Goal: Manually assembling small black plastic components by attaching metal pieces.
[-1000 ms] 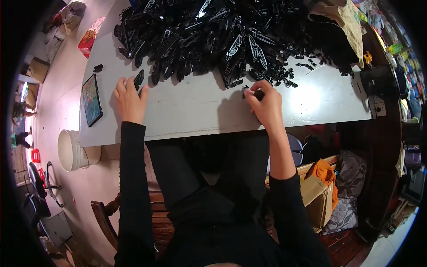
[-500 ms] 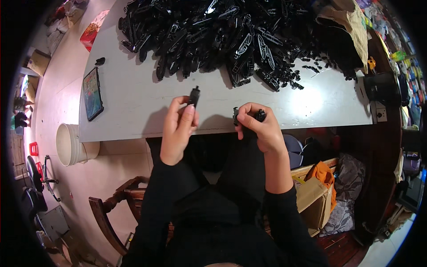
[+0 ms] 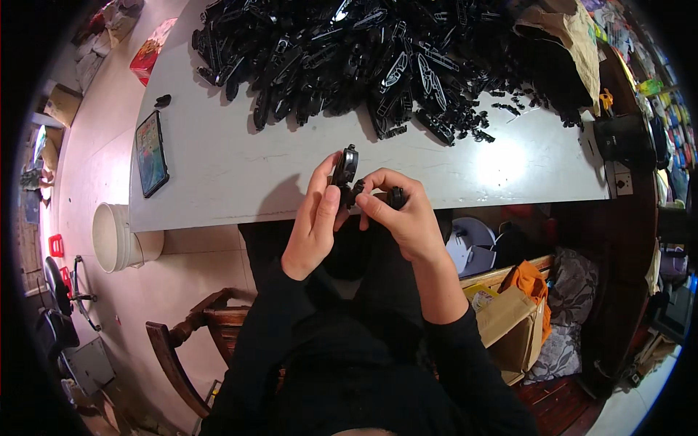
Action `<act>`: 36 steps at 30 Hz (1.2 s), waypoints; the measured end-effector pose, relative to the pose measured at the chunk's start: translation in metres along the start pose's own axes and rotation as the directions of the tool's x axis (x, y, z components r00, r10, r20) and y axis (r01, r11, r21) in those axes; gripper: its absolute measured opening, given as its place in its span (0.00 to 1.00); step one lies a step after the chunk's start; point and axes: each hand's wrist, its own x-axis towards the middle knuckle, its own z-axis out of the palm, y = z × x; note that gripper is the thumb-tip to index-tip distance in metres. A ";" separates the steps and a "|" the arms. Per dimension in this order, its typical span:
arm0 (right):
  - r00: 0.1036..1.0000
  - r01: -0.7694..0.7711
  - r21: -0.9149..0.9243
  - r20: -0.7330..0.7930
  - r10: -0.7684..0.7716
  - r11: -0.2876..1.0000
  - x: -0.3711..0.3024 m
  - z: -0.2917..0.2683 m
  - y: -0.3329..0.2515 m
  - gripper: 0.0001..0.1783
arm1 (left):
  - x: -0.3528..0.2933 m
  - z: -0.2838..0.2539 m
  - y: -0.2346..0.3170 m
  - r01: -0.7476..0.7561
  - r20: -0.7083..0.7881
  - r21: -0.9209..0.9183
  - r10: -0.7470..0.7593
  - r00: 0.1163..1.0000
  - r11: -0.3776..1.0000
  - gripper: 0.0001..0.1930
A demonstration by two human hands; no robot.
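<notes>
My left hand [image 3: 314, 231] is closed on a long black plastic part [image 3: 349, 166], held tilted up over the table's front edge. Between thumb and forefinger, my right hand [image 3: 408, 218] pinches a small black piece [image 3: 357, 190] against the lower end of that part. Another dark rounded piece [image 3: 396, 196] is tucked in the curled fingers of my right hand. The fingers hide where the two parts meet, so I cannot tell whether they are joined. Beyond my hands lies a big heap of black plastic parts [image 3: 327, 65] with white-edged outlines.
The grey table [image 3: 211, 174] carries a phone [image 3: 151, 154] and a small black bit [image 3: 163, 100] at its left. Small black pieces [image 3: 472, 125] lie at the heap's right, near a brown paper bag [image 3: 574, 43]. A white bucket [image 3: 109, 236], wooden chair [image 3: 171, 349] and cardboard box [image 3: 512, 327] stand below.
My hands have come together: the left moved right, the right moved left. The long part has turned in my left hand, and the small piece now touches it.
</notes>
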 end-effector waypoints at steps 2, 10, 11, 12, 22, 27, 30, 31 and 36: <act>1.000 0.022 -0.068 -0.005 -0.022 0.997 -0.001 -0.001 -0.002 0.04 | 0.001 -0.002 -0.002 -0.052 0.047 0.043 0.050 0.998 0.998 0.26; 0.989 0.149 -0.388 0.044 -0.144 0.909 -0.003 0.002 0.001 0.06 | 0.003 0.000 -0.012 -0.339 0.179 0.332 0.294 0.939 0.880 0.26; 0.983 0.170 -0.430 0.006 -0.185 0.887 -0.003 0.002 0.001 0.06 | 0.000 0.000 -0.008 -0.227 0.192 0.234 0.184 0.964 0.945 0.26; 0.973 0.187 -0.471 -0.030 -0.228 0.862 -0.003 0.002 0.001 0.06 | -0.002 0.000 -0.008 -0.228 0.191 0.236 0.185 0.964 0.945 0.26; 0.996 -0.076 0.025 0.036 0.075 0.997 -0.006 -0.007 0.013 0.11 | -0.017 -0.001 0.000 -0.071 0.178 0.099 0.053 0.983 0.993 0.27; 0.996 -0.087 0.151 0.031 0.083 0.985 -0.027 0.001 0.042 0.08 | -0.037 -0.013 -0.007 -0.049 0.255 0.311 -0.034 0.966 0.949 0.28; 0.991 0.126 -0.225 0.077 -0.111 0.966 -0.039 -0.002 0.057 0.13 | -0.039 -0.023 -0.008 -0.209 0.308 0.536 0.041 0.950 0.818 0.28; 0.984 0.169 -0.247 0.099 -0.148 0.954 -0.043 -0.004 0.055 0.16 | -0.035 -0.030 0.000 -0.242 0.348 0.661 -0.005 0.937 0.711 0.28; 0.979 0.042 -0.203 -0.189 -0.081 0.978 -0.025 -0.058 0.021 0.09 | 0.009 -0.020 0.008 -0.414 0.327 0.800 0.263 0.908 0.435 0.20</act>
